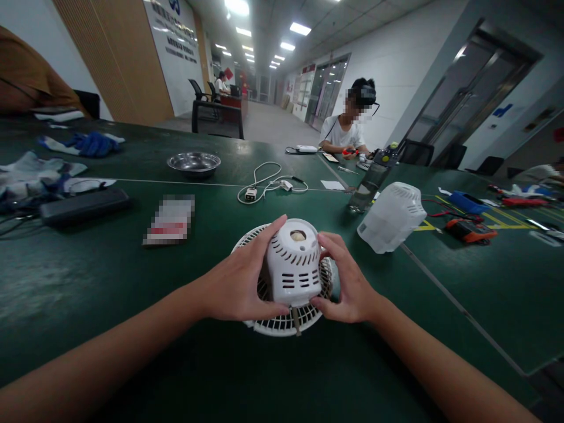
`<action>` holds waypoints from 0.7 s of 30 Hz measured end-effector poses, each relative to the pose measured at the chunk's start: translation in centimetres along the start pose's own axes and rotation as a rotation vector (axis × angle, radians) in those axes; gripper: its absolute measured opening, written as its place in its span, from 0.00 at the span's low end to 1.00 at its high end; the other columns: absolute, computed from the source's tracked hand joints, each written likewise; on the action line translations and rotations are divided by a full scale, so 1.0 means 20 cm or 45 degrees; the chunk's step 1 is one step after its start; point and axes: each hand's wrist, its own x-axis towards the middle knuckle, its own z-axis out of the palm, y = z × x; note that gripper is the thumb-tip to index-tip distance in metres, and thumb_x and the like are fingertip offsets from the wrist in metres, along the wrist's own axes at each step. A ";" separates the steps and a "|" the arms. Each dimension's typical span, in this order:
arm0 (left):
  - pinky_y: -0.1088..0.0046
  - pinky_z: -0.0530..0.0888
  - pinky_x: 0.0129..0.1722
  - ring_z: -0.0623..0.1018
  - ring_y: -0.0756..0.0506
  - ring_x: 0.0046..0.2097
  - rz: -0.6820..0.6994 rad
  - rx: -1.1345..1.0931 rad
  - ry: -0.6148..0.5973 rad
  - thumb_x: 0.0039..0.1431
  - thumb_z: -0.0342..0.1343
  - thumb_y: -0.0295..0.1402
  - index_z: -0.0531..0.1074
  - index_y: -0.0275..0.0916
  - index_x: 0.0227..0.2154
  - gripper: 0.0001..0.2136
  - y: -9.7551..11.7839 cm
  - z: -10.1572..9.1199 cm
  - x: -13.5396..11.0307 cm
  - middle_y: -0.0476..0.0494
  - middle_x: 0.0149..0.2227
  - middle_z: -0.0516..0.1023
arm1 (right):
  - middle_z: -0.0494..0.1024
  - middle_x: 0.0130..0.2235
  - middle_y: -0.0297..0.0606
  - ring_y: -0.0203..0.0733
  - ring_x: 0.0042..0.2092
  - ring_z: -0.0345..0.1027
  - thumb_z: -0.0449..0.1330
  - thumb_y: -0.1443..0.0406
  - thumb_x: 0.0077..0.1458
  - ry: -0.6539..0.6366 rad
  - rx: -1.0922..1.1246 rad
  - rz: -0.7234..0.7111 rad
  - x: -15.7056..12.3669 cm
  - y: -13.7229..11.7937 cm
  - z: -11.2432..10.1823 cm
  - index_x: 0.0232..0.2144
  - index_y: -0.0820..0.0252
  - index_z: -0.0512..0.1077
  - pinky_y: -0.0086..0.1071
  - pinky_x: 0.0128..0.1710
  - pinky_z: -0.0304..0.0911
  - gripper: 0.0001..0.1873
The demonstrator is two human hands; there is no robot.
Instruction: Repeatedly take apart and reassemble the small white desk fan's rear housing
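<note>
A small white fan (293,267) lies face down on the green table (132,294), its round grille underneath and its slotted motor housing pointing up. My left hand (240,279) wraps the left side of the housing, thumb over the top and fingers underneath. My right hand (348,282) grips the right side of the housing, fingers curled around it. A thin stick-like part pokes out below the housing towards me.
A white plastic cover (390,217) lies to the right of the fan. Behind are a white cable with plugs (268,185), a metal bowl (194,163), a black case (83,205), cloths and gloves at left, tools at right. A seated person (346,132) works across the table.
</note>
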 end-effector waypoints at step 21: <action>0.44 0.71 0.60 0.72 0.27 0.61 -0.007 -0.127 -0.046 0.47 0.71 0.47 0.44 0.49 0.70 0.53 0.00 0.00 0.00 0.32 0.67 0.64 | 0.64 0.64 0.43 0.57 0.58 0.68 0.70 0.59 0.48 -0.166 0.046 0.140 0.00 -0.01 -0.02 0.69 0.39 0.45 0.56 0.57 0.69 0.53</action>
